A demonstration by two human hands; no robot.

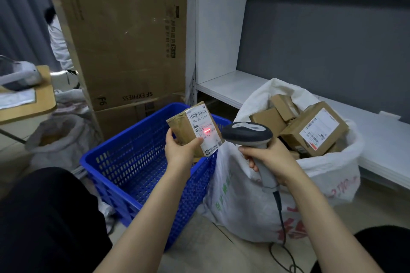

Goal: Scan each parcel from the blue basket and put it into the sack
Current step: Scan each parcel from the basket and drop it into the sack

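Observation:
My left hand (pixel 180 149) grips a small cardboard parcel (pixel 185 126) from below, holding it above the blue basket (pixel 124 162). Its white label faces the scanner, and a red scan line glows on the label. My right hand (pixel 269 159) is wrapped round the handle of a grey barcode scanner (pixel 247 134), whose head points left at the parcel. The basket's visible inside shows no parcels. To the right stands the white sack (pixel 244 195), open at the top and filled with several cardboard parcels (pixel 315 129).
Large cardboard boxes (pixel 124 40) stand behind the basket. White shelves (pixel 224 86) run behind the sack. Another sack (pixel 57 139) sits at the left under a wooden table (pixel 42 95). The scanner cable (pixel 281 228) trails to the floor. My knees frame the bottom corners.

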